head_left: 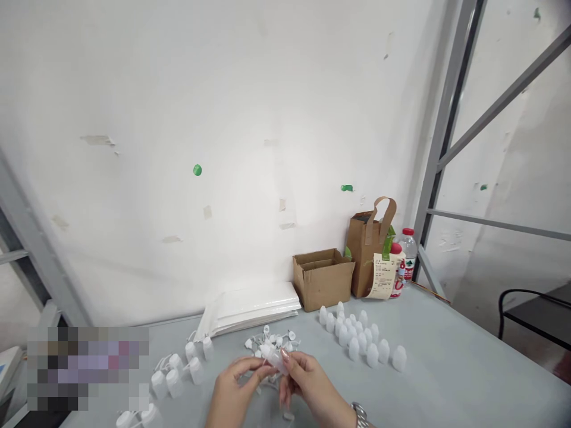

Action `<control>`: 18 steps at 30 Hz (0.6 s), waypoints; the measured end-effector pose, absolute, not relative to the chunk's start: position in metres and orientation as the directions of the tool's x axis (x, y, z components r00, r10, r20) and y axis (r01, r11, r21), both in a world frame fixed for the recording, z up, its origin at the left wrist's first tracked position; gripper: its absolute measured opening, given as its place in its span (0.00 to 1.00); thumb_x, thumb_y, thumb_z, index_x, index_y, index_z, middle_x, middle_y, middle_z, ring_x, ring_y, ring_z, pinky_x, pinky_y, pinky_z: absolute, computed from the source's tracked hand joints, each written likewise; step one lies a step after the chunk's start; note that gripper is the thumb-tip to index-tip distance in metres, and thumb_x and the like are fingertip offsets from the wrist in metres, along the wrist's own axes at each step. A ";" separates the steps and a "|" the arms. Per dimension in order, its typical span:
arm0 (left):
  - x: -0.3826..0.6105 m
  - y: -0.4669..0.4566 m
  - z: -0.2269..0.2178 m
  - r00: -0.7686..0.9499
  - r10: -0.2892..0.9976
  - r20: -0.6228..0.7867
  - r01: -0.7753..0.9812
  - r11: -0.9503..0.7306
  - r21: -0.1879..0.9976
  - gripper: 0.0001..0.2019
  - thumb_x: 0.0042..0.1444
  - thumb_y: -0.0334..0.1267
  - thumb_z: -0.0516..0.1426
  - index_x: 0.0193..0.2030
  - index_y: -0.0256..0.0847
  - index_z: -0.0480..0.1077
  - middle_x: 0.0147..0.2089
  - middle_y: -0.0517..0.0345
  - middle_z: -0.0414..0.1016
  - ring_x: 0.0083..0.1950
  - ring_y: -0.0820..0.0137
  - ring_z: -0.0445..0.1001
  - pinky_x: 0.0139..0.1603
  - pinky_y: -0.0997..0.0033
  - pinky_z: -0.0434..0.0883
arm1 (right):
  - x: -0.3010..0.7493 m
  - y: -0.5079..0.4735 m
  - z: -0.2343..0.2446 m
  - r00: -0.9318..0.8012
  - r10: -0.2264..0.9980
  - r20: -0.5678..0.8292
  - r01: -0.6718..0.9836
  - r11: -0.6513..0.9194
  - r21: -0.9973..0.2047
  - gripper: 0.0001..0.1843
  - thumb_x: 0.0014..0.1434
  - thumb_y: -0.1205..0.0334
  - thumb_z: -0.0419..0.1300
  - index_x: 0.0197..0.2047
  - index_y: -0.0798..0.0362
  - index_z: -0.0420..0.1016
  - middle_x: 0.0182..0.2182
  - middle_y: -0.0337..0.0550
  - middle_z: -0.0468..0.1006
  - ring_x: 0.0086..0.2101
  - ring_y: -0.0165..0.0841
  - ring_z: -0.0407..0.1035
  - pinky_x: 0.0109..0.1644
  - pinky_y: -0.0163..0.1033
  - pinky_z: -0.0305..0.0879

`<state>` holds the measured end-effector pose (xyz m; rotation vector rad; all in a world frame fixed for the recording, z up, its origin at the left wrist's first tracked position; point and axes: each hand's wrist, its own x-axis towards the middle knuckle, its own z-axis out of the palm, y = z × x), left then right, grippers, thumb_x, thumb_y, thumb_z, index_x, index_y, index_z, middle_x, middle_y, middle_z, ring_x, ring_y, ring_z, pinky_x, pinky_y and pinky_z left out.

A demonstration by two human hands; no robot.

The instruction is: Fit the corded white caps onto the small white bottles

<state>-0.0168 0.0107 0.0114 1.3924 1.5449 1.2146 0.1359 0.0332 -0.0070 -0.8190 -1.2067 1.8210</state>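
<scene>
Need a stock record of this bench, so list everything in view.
Grey table: one, grey, under everything below.
Upright bottles: about twenty, white, right of the hands.
Tethered bottles: several, white, left of the hands.
Tethered caps: a small heap, white, behind the hands.
Flat packets: one stack, white, against the wall.
Cardboard box: one, brown, open, against the wall.
Paper bag: one, brown, beside the box.
Water bottle: one, clear with red cap, right of the bag.
Metal frame: one, grey, far right.
Held bottle: one, white, between the hands.
Left hand: one, on the held bottle.
Right hand: one, on the held bottle, silver wristband.
</scene>
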 end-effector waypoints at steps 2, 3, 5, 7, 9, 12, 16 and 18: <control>-0.018 0.009 0.009 -0.159 0.973 0.168 0.439 -0.083 0.895 0.09 0.42 0.46 0.60 0.23 0.47 0.79 0.32 0.56 0.82 0.39 0.60 0.77 0.44 0.66 0.72 | 0.136 0.036 -0.010 -0.425 0.904 -0.039 -0.219 -0.145 -0.965 0.31 0.41 0.31 0.56 0.25 0.54 0.64 0.12 0.34 0.69 0.14 0.25 0.60 0.20 0.31 0.54; -0.018 0.008 0.008 -0.164 0.963 0.215 0.479 -0.113 0.870 0.09 0.43 0.48 0.59 0.22 0.48 0.78 0.30 0.57 0.81 0.39 0.60 0.76 0.44 0.66 0.72 | 0.136 0.037 -0.012 -0.388 0.921 -0.016 -0.197 -0.101 -0.975 0.31 0.42 0.31 0.56 0.24 0.54 0.63 0.12 0.33 0.68 0.14 0.25 0.60 0.21 0.32 0.55; -0.018 0.006 0.007 -0.175 0.943 0.284 0.529 -0.153 0.835 0.11 0.43 0.50 0.59 0.20 0.49 0.77 0.27 0.57 0.81 0.40 0.60 0.76 0.50 0.63 0.69 | 0.136 0.037 -0.015 -0.312 0.950 0.023 -0.159 -0.029 -0.987 0.30 0.43 0.31 0.56 0.24 0.53 0.62 0.14 0.34 0.68 0.16 0.25 0.60 0.24 0.32 0.56; -0.018 0.005 0.008 -0.151 0.946 0.288 0.527 -0.169 0.833 0.13 0.44 0.52 0.58 0.20 0.48 0.76 0.25 0.58 0.80 0.41 0.60 0.75 0.56 0.59 0.64 | 0.137 0.036 -0.017 -0.260 0.964 0.056 -0.129 0.023 -0.991 0.29 0.45 0.33 0.56 0.25 0.54 0.62 0.16 0.34 0.68 0.19 0.27 0.61 0.26 0.33 0.58; -0.017 0.005 0.010 -0.111 0.963 0.244 0.478 -0.163 0.863 0.17 0.44 0.55 0.56 0.19 0.47 0.76 0.24 0.58 0.80 0.39 0.60 0.76 0.60 0.57 0.60 | 0.138 0.034 -0.016 -0.230 0.969 0.089 -0.114 0.064 -0.991 0.28 0.47 0.34 0.56 0.28 0.54 0.64 0.18 0.35 0.68 0.21 0.28 0.62 0.28 0.34 0.59; -0.016 0.005 0.015 -0.092 0.987 0.130 0.359 -0.089 0.929 0.20 0.43 0.58 0.55 0.20 0.45 0.77 0.27 0.54 0.82 0.41 0.57 0.76 0.61 0.56 0.58 | 0.140 0.031 -0.012 -0.206 0.968 0.142 -0.104 0.123 -0.987 0.25 0.50 0.38 0.56 0.31 0.54 0.65 0.21 0.36 0.69 0.25 0.30 0.63 0.31 0.36 0.60; -0.016 0.007 0.019 -0.203 0.978 0.036 0.143 -0.007 0.990 0.21 0.39 0.58 0.58 0.31 0.44 0.80 0.39 0.52 0.82 0.48 0.52 0.74 0.56 0.55 0.64 | 0.143 0.026 -0.005 -0.244 0.948 0.203 -0.076 0.189 -0.979 0.19 0.53 0.44 0.56 0.33 0.52 0.65 0.25 0.39 0.71 0.29 0.33 0.64 0.34 0.37 0.60; -0.017 0.007 0.020 -0.252 0.967 0.028 0.088 -0.005 0.996 0.20 0.36 0.55 0.61 0.31 0.44 0.80 0.40 0.53 0.82 0.49 0.51 0.73 0.53 0.57 0.67 | 0.144 0.024 -0.004 -0.269 0.937 0.225 -0.031 0.225 -0.974 0.16 0.55 0.46 0.56 0.34 0.52 0.65 0.27 0.40 0.72 0.31 0.34 0.65 0.36 0.37 0.60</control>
